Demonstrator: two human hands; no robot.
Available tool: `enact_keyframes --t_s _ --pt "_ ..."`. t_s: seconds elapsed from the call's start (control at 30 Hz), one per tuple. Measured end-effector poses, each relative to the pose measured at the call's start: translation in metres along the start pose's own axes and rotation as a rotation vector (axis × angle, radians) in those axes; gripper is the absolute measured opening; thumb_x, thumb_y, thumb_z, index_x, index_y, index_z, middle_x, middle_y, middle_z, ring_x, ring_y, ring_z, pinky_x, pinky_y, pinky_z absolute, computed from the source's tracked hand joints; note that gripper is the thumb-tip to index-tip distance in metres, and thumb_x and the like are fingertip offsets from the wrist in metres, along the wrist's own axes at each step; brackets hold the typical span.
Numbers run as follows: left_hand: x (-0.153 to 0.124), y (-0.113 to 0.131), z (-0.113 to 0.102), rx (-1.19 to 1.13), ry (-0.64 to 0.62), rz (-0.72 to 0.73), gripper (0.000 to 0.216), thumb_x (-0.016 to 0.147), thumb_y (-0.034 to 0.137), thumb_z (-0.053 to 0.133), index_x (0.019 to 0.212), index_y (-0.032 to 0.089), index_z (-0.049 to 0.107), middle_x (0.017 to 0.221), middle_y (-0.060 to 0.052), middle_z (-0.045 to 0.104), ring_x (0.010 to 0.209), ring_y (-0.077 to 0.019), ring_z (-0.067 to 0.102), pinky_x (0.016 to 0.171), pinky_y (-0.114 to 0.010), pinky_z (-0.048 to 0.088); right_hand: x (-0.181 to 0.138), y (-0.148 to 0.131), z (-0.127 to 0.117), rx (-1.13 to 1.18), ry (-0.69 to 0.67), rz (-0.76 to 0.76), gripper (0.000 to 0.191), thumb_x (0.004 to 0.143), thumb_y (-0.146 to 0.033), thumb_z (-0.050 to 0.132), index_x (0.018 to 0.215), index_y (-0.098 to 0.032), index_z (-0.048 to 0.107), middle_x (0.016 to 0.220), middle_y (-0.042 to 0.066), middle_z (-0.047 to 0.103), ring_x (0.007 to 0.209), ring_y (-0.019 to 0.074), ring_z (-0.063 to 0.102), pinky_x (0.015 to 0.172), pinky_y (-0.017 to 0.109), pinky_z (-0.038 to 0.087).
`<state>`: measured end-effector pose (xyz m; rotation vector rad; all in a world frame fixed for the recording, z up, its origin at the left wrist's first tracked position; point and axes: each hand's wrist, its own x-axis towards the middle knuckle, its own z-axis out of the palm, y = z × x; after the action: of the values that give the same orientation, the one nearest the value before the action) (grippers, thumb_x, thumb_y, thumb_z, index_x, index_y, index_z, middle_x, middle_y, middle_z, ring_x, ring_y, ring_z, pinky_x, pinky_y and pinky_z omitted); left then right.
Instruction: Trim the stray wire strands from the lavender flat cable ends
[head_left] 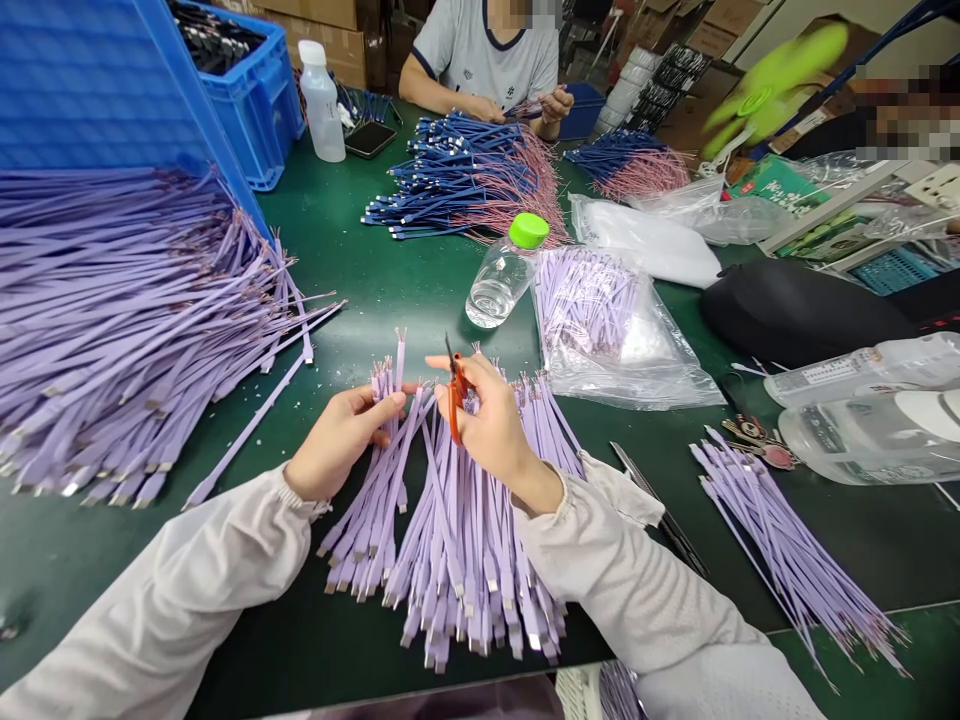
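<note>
Right hand (491, 425) holds orange scissors (454, 400) — lilac cables (465, 540) just beneath its grip.

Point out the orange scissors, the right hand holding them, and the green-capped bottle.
Orange-handled scissors (454, 408), head view, on the orange handle.
Right hand (491, 430), head view, on the back of the hand.
Green-capped plastic bottle (502, 280), head view, on the clear body.

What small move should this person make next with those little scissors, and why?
Probably a small snip: close the orange-handled scissors in the right hand on the lilac flat cables gripped by the left hand, since the blade tips stand close to them and small white scraps lie nearby.
</note>
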<state>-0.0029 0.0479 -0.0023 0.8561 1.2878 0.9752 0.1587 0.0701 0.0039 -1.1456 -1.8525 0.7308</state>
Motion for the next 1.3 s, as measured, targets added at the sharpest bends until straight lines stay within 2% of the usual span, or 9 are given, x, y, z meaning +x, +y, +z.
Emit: enact_keyframes --t_s 0.1,0.27,0.37,0.43,0.53,0.7,0.9,1.17,1.3 --pt "0.0 0.001 0.0 0.128 -0.014 0.035 0.038 0.064 0.046 0.068 0.085 0.015 0.072 0.077 -0.003 0.062 0.055 -0.0095 0.044 0.047 -0.021 0.039 0.001 0.0 -0.001 0.065 0.052 -0.006 0.027 0.081 -0.015 0.05 0.105 -0.02 0.062 0.08 0.001 0.051 0.073 0.0134 0.05 0.067 0.028 0.045" --pt "-0.001 0.002 0.002 0.381 -0.051 0.123 0.04 0.07 0.046 0.057 0.089 0.014 0.071 0.063 0.002 0.055 0.044 -0.0091 0.041 0.049 -0.025 0.037 0.003 -0.001 -0.001 0.133 0.086 -0.004 0.021 0.081 -0.018 0.051 0.098 -0.02 0.063 0.082 0.002 0.051 0.075 0.0137 0.05 0.071 0.029 0.044" --pt "-0.001 0.002 0.003 0.499 -0.066 0.215 0.036 0.072 0.044 0.054 0.085 0.016 0.072 0.062 0.002 0.056 0.045 -0.0104 0.041 0.049 -0.025 0.036 0.007 -0.001 -0.002 0.214 0.077 0.092 0.019 0.08 -0.025 0.056 0.098 -0.02 0.063 0.078 0.0 0.05 0.072 0.0122 0.049 0.07 0.028 0.044" --pt "-0.001 0.002 0.004 0.543 -0.077 0.246 0.032 0.072 0.042 0.054 0.083 0.018 0.072 0.06 0.002 0.055 0.046 -0.0109 0.041 0.048 -0.025 0.035 0.011 0.001 -0.003 0.295 0.045 0.18 0.015 0.079 -0.029 0.058 0.089 -0.019 0.063 0.076 -0.001 0.052 0.068 0.0109 0.049 0.068 0.027 0.043" --pt "-0.003 0.005 0.006 0.487 -0.085 0.199 0.026 0.071 0.042 0.059 0.074 0.018 0.069 0.051 0.004 0.05 0.044 -0.0111 0.042 0.046 -0.023 0.035 0.014 0.002 -0.003 0.399 -0.041 0.248 0.014 0.076 -0.03 0.059 0.072 -0.017 0.06 0.07 -0.001 0.056 0.065 0.0099 0.051 0.065 0.025 0.043" --pt "-0.006 0.009 0.008 0.259 -0.021 0.126 0.026 0.067 0.042 0.066 0.068 0.017 0.062 0.055 0.004 0.056 0.039 -0.0088 0.044 0.042 -0.022 0.036 0.012 -0.001 0.002 0.466 -0.166 0.222 0.01 0.072 -0.024 0.062 0.069 -0.017 0.057 0.066 -0.003 0.054 0.062 0.009 0.049 0.061 0.024 0.04" --pt "-0.005 0.006 0.008 0.227 0.029 0.118 0.029 0.066 0.042 0.068 0.076 0.015 0.065 0.064 -0.001 0.065 0.038 -0.0075 0.044 0.042 -0.022 0.039 0.008 0.002 0.004 0.372 -0.124 0.213 0.007 0.074 -0.023 0.058 0.07 -0.017 0.057 0.068 -0.002 0.054 0.064 0.0099 0.049 0.064 0.025 0.04" --pt "-0.004 0.004 0.008 0.188 0.065 0.161 0.029 0.065 0.039 0.068 0.079 0.015 0.065 0.058 0.002 0.061 0.039 -0.0076 0.043 0.041 -0.021 0.037 0.006 0.001 0.003 0.234 -0.075 0.134 0.014 0.077 -0.026 0.058 0.086 -0.018 0.063 0.077 -0.001 0.051 0.064 0.0093 0.045 0.064 0.025 0.041" --pt "-0.007 0.005 0.011 0.2 0.066 0.175 0.028 0.064 0.039 0.069 0.077 0.014 0.066 0.058 0.001 0.061 0.039 -0.0073 0.042 0.04 -0.021 0.035 0.007 0.0 0.005 0.22 -0.068 0.115 0.008 0.073 -0.024 0.058 0.074 -0.016 0.06 0.075 0.0 0.049 0.064 0.0098 0.045 0.061 0.025 0.04"
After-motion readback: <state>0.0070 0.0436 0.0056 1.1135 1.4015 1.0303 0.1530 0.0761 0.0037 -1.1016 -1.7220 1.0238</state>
